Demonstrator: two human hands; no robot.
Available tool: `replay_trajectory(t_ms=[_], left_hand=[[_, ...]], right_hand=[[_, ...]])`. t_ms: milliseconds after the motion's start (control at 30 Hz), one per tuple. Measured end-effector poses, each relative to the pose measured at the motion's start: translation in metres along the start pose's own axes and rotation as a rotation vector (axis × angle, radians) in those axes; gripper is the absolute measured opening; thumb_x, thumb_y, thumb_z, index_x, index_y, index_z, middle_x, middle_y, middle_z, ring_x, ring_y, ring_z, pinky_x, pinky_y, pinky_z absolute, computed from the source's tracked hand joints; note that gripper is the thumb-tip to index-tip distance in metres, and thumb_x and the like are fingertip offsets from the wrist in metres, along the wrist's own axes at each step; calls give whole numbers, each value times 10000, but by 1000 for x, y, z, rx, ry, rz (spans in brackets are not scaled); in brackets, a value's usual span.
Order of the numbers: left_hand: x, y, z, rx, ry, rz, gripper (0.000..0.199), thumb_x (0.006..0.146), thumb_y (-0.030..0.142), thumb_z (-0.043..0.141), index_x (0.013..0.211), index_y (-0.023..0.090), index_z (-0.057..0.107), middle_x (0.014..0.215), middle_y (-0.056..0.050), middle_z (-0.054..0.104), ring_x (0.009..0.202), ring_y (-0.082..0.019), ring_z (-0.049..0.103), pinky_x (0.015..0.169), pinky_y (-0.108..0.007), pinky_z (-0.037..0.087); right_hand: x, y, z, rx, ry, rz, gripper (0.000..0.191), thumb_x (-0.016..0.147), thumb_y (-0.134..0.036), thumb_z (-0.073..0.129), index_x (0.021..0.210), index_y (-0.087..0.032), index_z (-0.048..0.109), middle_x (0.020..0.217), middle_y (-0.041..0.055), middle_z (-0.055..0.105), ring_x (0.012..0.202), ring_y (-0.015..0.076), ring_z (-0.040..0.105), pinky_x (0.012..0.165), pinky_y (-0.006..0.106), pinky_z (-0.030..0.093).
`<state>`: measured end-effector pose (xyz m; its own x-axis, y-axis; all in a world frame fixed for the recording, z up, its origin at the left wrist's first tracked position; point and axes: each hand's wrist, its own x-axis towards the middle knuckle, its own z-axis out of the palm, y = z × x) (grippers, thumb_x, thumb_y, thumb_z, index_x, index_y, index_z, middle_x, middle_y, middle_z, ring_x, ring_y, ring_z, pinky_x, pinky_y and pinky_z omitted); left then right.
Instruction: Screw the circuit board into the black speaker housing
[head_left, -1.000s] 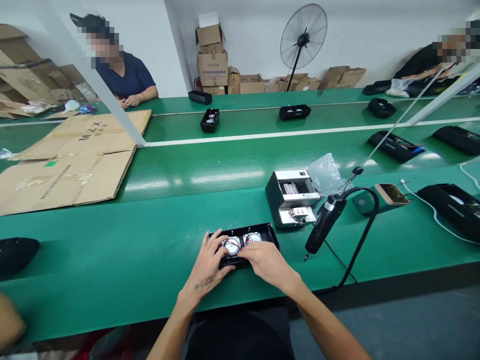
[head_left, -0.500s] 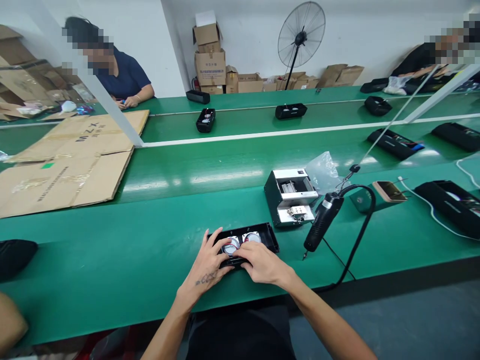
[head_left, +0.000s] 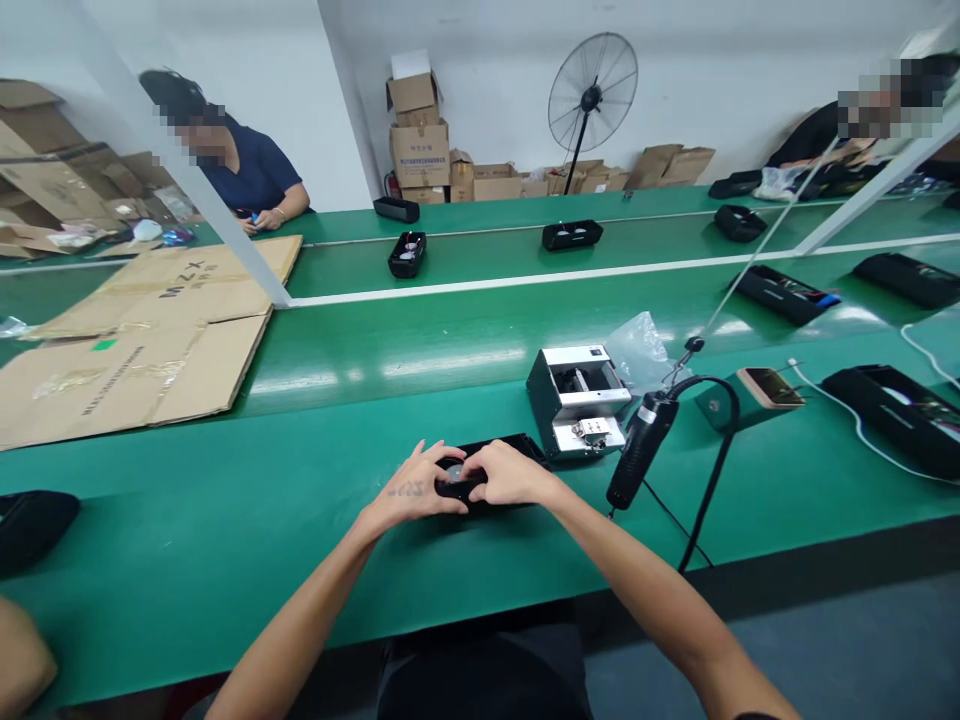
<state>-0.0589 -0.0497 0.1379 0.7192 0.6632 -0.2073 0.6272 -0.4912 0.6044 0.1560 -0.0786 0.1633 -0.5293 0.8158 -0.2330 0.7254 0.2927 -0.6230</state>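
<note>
A black open speaker housing [head_left: 517, 452] lies on the green bench right in front of me. Both my hands rest on it and cover most of its inside. My left hand [head_left: 409, 488] presses on the left part with fingers curled over the round speaker driver [head_left: 454, 471]. My right hand [head_left: 506, 473] lies over the middle, fingertips meeting the left hand's. A black electric screwdriver [head_left: 641, 450] hangs on a cord just right of the housing, tip down.
A grey metal screw feeder box [head_left: 577, 397] stands behind the housing, with a clear plastic bag [head_left: 637, 345] beside it. A phone [head_left: 769, 387] and more black housings [head_left: 892, 415] lie to the right. Flat cardboard [head_left: 142, 330] lies at left. Two people sit at the far side.
Both my hands have slid forward over the housing and closed together, now hiding the two speaker drivers that showed before. The camera has tilted slightly.
</note>
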Motion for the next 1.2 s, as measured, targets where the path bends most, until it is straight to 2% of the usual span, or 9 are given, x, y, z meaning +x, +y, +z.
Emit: replay_trajectory(t_ms=[67,100,167,267,433,633,867,1200], left_hand=[[14,-2,-17,-87,-78,-38,318,700,479,891,653,210,727,1403,9,657,1199,-302,662,1106,-432,462],[19,-3,-23,-107,-102,-43,341,682,481,890,618,203,704,1372,12,674,1120,-268,685,1003,-365,509],[26,-4,-30,-119,-123,-29,358,654,492,884,591,199,689,1321,16,698,1040,-230,692,846,-290,518],[29,-5,-31,-146,-130,-16,377,637,534,861,596,201,689,1274,16,709,993,-208,681,768,-266,486],[28,-5,-28,-189,-117,-9,443,641,602,822,578,197,654,1204,4,707,939,-200,653,742,-282,454],[26,-6,-26,-218,-113,-19,412,621,538,859,560,189,650,1184,2,703,860,-179,623,683,-279,419],[28,-10,-24,-273,-113,-11,364,620,490,881,574,191,678,1206,-7,694,989,-216,647,802,-287,458],[26,-9,-25,-307,-106,23,393,664,576,845,626,203,727,1121,-3,673,940,-199,619,803,-293,444]], right_hand=[[12,-1,-14,-25,-30,6,315,728,-300,833,1038,-242,819,895,14,811,821,214,718,651,252,413],[16,-2,-19,-49,-38,11,344,702,-325,851,1033,-240,815,880,15,805,816,220,714,627,254,395],[20,-4,-23,-105,-48,27,414,673,-375,868,1059,-242,803,891,23,800,838,235,714,599,257,364],[21,-6,-22,-167,-59,42,427,682,-402,857,1075,-249,789,908,28,794,886,251,722,591,261,343],[18,-7,-19,-189,-60,29,399,698,-385,850,1062,-236,779,884,35,790,910,270,733,623,275,354],[13,-5,-12,-284,-23,16,499,740,-471,815,1185,-258,735,927,59,808,940,315,750,704,310,416],[17,-5,-13,-293,-42,21,434,780,-503,772,1135,-253,753,882,51,803,897,303,751,709,314,421],[14,-6,-10,-362,-14,-4,390,800,-452,738,1132,-248,765,859,77,814,874,329,767,673,329,423]])
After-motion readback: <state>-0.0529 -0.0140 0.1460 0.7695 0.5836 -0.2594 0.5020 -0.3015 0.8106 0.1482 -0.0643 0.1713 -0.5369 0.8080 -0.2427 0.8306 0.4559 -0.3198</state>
